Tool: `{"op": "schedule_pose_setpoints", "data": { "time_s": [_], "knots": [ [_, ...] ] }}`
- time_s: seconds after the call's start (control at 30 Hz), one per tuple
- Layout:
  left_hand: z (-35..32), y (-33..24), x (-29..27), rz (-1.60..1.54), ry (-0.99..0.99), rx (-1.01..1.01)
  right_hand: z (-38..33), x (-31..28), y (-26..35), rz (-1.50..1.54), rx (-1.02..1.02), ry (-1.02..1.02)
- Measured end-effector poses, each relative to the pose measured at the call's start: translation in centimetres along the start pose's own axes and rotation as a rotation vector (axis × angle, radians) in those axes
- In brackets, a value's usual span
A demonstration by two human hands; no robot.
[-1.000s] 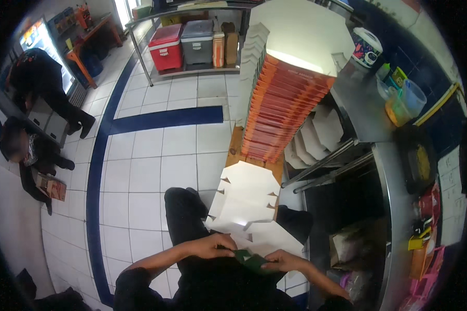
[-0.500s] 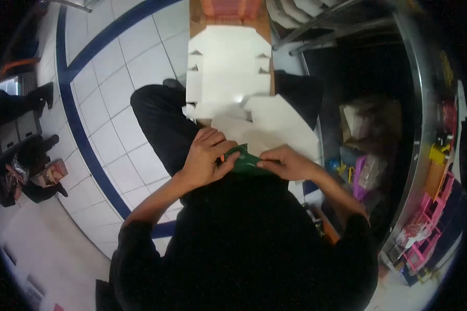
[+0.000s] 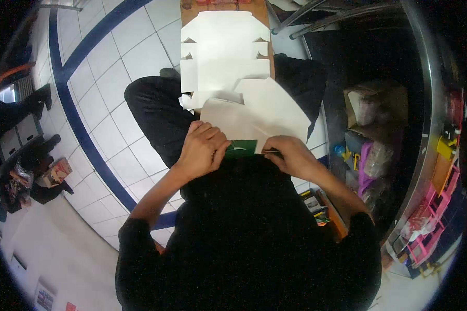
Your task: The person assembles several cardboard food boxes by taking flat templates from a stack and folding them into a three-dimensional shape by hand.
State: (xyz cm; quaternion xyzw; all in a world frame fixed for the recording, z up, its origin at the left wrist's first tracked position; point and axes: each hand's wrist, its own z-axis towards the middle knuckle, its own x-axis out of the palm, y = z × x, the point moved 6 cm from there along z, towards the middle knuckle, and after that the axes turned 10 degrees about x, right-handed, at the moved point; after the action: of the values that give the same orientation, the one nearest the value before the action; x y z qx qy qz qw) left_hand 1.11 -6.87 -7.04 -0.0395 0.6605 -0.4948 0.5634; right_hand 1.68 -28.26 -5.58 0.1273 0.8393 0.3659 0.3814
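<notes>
A white cut card sheet, resembling a box blank, lies tilted over my lap. Along its near edge shows a green strip, apparently a turned-up flap of the same card. My left hand is closed on the strip's left end, thumb against the card. At the other end my right hand pinches the card with its fingers curled. Farther off, a flat white box blank with notched sides lies partly under the near sheet. My fingers hide both ends of the green strip.
The far blank rests on a wooden surface between my knees. To the right stand an open cardboard box, a purple plastic item and a pink rack. White floor tiles with blue bands lie left.
The green strip looks flatter and straighter between my hands. My right hand has shifted slightly right and curled more. Both white pieces sit higher in the view.
</notes>
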Motion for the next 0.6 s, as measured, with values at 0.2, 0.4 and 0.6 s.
{"op": "schedule_pose_setpoints", "data": {
  "time_s": [0.2,0.4,0.6],
  "knots": [
    [0.7,-0.9,-0.2,-0.052,-0.025,0.012,1.1,-2.0,0.9,0.068,0.141,0.026],
    [2.6,-2.6,-0.2,-0.031,0.064,0.117,2.4,-1.7,3.1,-0.058,0.053,-0.008],
    [4.6,-4.1,-4.1,0.104,-0.112,0.103,3.2,-4.3,7.2,-0.172,-0.207,-0.061]
  ]
}}
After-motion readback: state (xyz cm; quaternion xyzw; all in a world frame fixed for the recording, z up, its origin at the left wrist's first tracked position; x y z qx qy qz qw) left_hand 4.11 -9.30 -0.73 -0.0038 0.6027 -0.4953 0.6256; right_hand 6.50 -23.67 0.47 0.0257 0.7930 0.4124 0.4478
